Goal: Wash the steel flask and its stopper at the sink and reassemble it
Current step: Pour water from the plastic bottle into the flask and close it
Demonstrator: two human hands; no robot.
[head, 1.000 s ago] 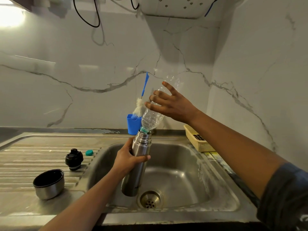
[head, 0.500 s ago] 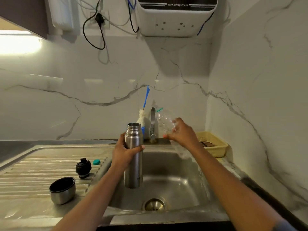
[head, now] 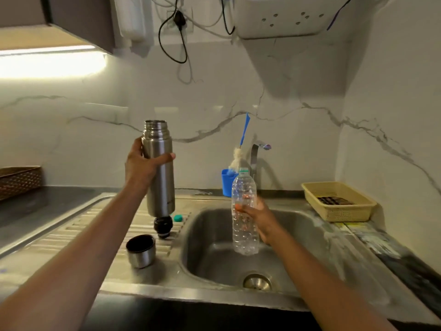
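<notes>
My left hand (head: 143, 167) grips the open steel flask (head: 159, 177) upright, raised above the draining board left of the sink basin (head: 210, 263). Its black stopper (head: 163, 226) stands on the draining board just below the flask, and the steel cup lid (head: 140, 251) sits in front of it, mouth up. My right hand (head: 259, 219) holds a clear plastic bottle (head: 244, 212) upright over the basin, uncapped. The bottle's small teal cap (head: 178, 218) lies on the board beside the stopper.
A tap (head: 255, 161) rises behind the basin, next to a blue holder (head: 228, 182) with a bottle brush. A yellow plastic basket (head: 338, 201) sits at the right back corner. A woven basket (head: 19, 181) stands far left. The drain (head: 257, 282) is at the basin's front.
The plastic bottle went from tipped over the flask's mouth to upright over the basin. My left hand lifted the flask up and to the left, out over the draining board.
</notes>
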